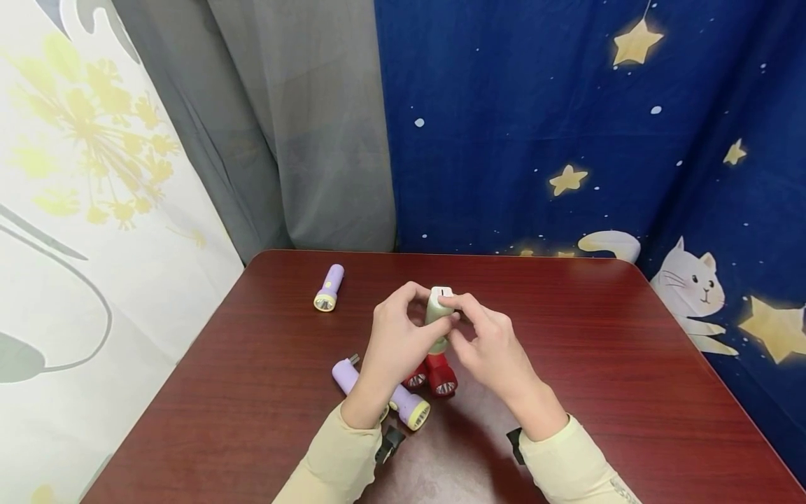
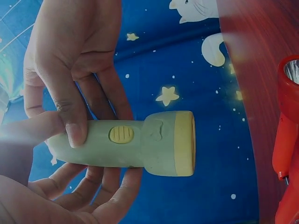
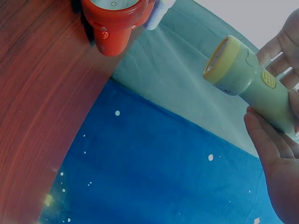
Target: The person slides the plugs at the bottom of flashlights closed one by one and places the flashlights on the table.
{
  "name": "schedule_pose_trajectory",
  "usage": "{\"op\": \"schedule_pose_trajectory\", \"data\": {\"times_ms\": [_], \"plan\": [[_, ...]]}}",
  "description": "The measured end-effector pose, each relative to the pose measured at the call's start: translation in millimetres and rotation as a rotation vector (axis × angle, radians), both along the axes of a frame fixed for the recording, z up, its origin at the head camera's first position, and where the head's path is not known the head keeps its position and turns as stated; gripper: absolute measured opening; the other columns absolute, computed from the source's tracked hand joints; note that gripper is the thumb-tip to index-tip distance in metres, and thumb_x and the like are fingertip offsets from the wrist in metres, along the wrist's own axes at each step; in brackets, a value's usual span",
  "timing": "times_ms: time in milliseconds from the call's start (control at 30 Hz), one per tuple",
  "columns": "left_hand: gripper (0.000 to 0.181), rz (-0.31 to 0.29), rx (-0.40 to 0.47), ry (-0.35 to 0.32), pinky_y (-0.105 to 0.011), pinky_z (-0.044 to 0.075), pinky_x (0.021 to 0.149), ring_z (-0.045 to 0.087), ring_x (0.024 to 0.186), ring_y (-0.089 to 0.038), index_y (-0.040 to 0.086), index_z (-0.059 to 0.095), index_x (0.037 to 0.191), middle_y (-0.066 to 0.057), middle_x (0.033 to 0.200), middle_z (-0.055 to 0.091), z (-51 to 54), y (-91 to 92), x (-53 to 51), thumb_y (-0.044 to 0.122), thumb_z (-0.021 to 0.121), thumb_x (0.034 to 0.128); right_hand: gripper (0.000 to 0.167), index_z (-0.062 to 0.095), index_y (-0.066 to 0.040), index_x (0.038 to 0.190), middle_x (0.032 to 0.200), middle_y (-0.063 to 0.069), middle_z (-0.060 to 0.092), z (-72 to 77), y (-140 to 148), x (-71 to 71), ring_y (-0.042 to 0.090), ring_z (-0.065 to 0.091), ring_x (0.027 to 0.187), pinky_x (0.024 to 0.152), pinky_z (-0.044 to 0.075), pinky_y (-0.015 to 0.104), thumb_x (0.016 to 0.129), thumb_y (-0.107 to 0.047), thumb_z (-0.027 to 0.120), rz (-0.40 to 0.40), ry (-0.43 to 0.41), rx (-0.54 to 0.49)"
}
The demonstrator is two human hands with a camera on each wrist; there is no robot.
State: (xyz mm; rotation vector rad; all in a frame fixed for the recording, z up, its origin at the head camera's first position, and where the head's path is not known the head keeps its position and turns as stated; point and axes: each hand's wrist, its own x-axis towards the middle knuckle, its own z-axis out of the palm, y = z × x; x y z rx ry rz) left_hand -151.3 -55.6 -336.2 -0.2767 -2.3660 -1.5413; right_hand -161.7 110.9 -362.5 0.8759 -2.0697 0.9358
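Observation:
A pale green flashlight [image 2: 100, 142] with a yellow rim and ribbed yellow switch hangs above the table between both hands. Its lens end points down and its white end cap faces up in the head view. My left hand [image 1: 399, 339] grips the body from the left, thumb across it. From the right, my right hand [image 1: 494, 350] holds the same flashlight near its tail, index finger at the end cap. In the left wrist view, the right thumb lies on the body behind the switch. Two red flashlights [image 1: 443, 376] lie on the table just below, partly covered by the hands.
Two lilac flashlights [image 1: 409, 408] lie near the left forearm, one with metal prongs [image 1: 354, 359] sticking out. Another lilac flashlight [image 1: 329, 287] lies at the back left of the dark red table [image 1: 567, 315]. Grey and blue curtains [image 1: 504, 140] hang behind the table.

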Motion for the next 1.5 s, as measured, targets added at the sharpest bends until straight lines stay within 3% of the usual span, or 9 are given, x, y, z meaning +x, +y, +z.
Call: {"op": "schedule_pose_trajectory", "data": {"times_ms": [167, 400, 533, 767, 1000, 1200, 1500], "plan": [[0.027, 0.002, 0.003, 0.006, -0.028, 0.061, 0.075, 0.072, 0.083, -0.012, 0.016, 0.074, 0.106, -0.002, 0.098, 0.078, -0.4, 0.4, -1.0, 0.025, 0.09, 0.0849, 0.052, 0.067, -0.009, 0.13, 0.111, 0.012, 0.081, 1.0, 0.9, 0.8, 0.019, 0.078, 0.089, 0.077, 0.066, 0.034, 0.083, 0.008, 0.081, -0.001, -0.024, -0.008], [0.03, 0.006, 0.02, 0.0, -0.033, 0.064, 0.083, 0.073, 0.09, -0.014, 0.014, 0.076, 0.112, -0.002, 0.101, 0.079, -0.9, -0.6, -2.1, 0.025, 0.089, 0.0868, 0.07, 0.053, -0.006, 0.149, 0.123, 0.014, 0.078, 3.0, 2.3, 3.4, 0.024, 0.08, 0.105, 0.091, 0.064, 0.036, 0.087, 0.002, 0.084, 0.045, -0.195, -0.046], [0.032, 0.012, 0.034, 0.001, -0.037, 0.065, 0.086, 0.073, 0.093, -0.015, 0.014, 0.077, 0.114, -0.003, 0.1, 0.079, -0.8, -1.7, -2.6, 0.027, 0.089, 0.0869, 0.074, 0.05, -0.009, 0.152, 0.129, 0.012, 0.076, 3.8, 3.1, 5.1, 0.024, 0.079, 0.107, 0.094, 0.064, 0.037, 0.087, -0.004, 0.086, 0.041, -0.27, -0.038], [0.035, 0.044, 0.035, 0.006, -0.038, 0.065, 0.088, 0.074, 0.097, -0.018, 0.012, 0.077, 0.118, -0.005, 0.104, 0.078, 2.6, -10.8, -7.8, 0.028, 0.088, 0.0883, 0.072, 0.05, -0.01, 0.15, 0.126, 0.01, 0.076, 2.3, 4.7, 3.2, 0.022, 0.079, 0.109, 0.097, 0.063, 0.039, 0.088, -0.011, 0.087, 0.021, -0.302, -0.026], [0.038, 0.136, -0.042, 0.041, -0.037, 0.06, 0.083, 0.072, 0.092, -0.022, 0.009, 0.077, 0.118, -0.008, 0.102, 0.074, 9.2, -31.6, -28.4, 0.03, 0.087, 0.0885, 0.071, 0.052, -0.014, 0.15, 0.126, 0.008, 0.074, 0.6, 7.7, 3.1, 0.021, 0.078, 0.11, 0.099, 0.062, 0.04, 0.09, -0.018, 0.087, -0.021, -0.369, -0.009], [0.046, 0.179, -0.059, -0.003, -0.043, 0.062, 0.086, 0.075, 0.096, -0.028, 0.006, 0.074, 0.124, -0.014, 0.108, 0.078, 16.5, -55.6, -53.5, 0.033, 0.086, 0.0891, 0.07, 0.052, -0.015, 0.151, 0.128, 0.006, 0.072, -1.9, 11.1, 2.3, 0.02, 0.076, 0.112, 0.1, 0.062, 0.04, 0.09, -0.021, 0.087, -0.051, -0.415, 0.015], [0.047, 0.244, -0.129, -0.079, -0.049, 0.063, 0.093, 0.076, 0.102, -0.032, 0.002, 0.07, 0.124, -0.018, 0.113, 0.077, 17.9, -87.5, -92.2, 0.034, 0.084, 0.0918, 0.045, 0.069, -0.013, 0.135, 0.132, 0.003, 0.073, -10.6, 17.3, 2.7, 0.023, 0.072, 0.122, 0.104, 0.059, 0.046, 0.094, -0.028, 0.082, -0.134, -0.414, 0.217]]}}
